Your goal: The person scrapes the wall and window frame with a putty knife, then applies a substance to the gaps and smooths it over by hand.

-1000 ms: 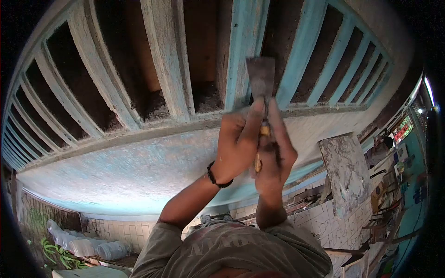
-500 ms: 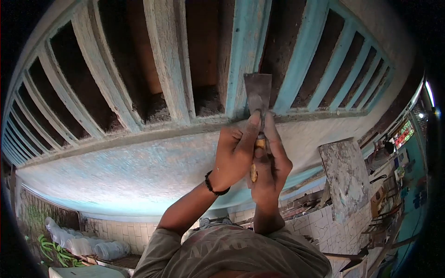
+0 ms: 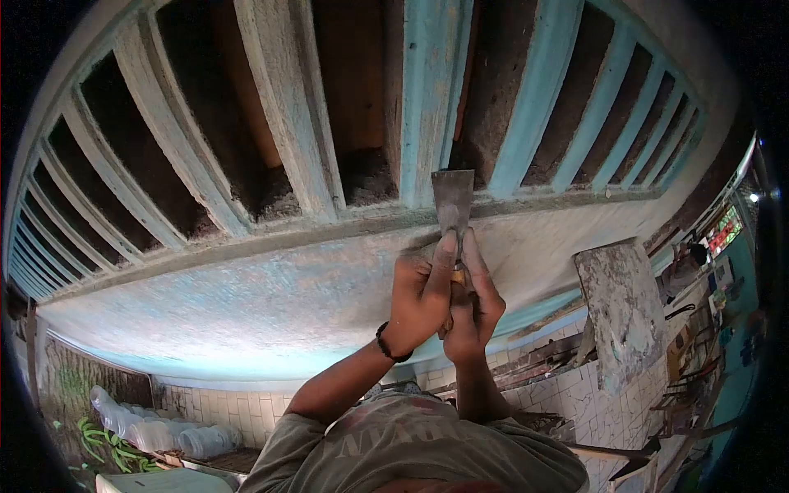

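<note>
Both my hands grip a paint scraper [image 3: 453,201] with a flat metal blade and a yellowish handle. My left hand [image 3: 421,292], with a dark beaded bracelet at the wrist, is closed with its thumb pressed along the neck of the tool. Around the handle, mostly hidden by fingers, my right hand [image 3: 475,316] is wrapped, one dusty finger reaching up beside the blade. The blade's edge overlaps the foot of a blue slat [image 3: 429,99], near the ledge where the slats meet the wall. Paint on that slat is partly worn off.
Pale, scraped slats [image 3: 283,99] stand to the left, blue-painted ones [image 3: 538,90] to the right. Below runs a patchy wall [image 3: 246,287]. A stained board [image 3: 620,304] leans at the right above a tiled floor [image 3: 567,398]. Clear plastic containers [image 3: 168,434] lie lower left.
Both hands and the scraper have moved down toward my body, so the blade edge has slid from higher on the slat to near its foot. The view has shifted slightly.
</note>
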The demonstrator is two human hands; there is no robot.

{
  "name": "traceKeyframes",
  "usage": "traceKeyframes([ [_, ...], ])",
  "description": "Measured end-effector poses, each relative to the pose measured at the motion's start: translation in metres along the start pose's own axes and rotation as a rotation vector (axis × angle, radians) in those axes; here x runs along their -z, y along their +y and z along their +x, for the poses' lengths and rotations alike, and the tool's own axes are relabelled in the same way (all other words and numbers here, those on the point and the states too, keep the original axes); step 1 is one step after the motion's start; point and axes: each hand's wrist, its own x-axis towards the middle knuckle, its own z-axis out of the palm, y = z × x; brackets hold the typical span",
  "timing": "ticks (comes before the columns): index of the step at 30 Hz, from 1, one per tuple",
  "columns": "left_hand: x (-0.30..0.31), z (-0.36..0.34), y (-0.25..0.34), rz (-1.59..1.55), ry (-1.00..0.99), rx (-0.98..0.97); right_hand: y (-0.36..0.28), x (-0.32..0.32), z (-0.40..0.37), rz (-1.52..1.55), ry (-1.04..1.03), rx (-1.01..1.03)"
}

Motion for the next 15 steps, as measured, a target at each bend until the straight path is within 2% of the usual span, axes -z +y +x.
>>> traceKeyframes([
  [3,-0.009,0.008,0.005,0.016,0.057,-0.097,0.000,0.004,0.008,0.069,-0.005,-0.070],
  [4,-0.011,0.013,0.010,0.000,0.050,-0.099,0.006,0.005,0.014,0.094,-0.006,-0.022],
  [6,-0.014,0.021,0.017,-0.035,0.036,-0.101,0.003,0.008,0.025,0.183,-0.038,-0.078],
  [9,-0.009,0.016,0.009,0.122,0.033,-0.175,-0.005,0.015,0.020,0.273,-0.079,-0.167],
  [10,-0.005,0.007,0.006,0.181,0.000,-0.124,-0.003,0.015,0.012,0.265,-0.069,-0.166],
  [14,0.002,0.011,-0.005,0.263,-0.015,-0.257,0.015,0.011,0.011,0.219,-0.068,-0.067],
  [15,0.001,0.013,-0.001,0.231,0.002,-0.214,0.013,0.011,0.015,0.216,-0.082,-0.084],
])
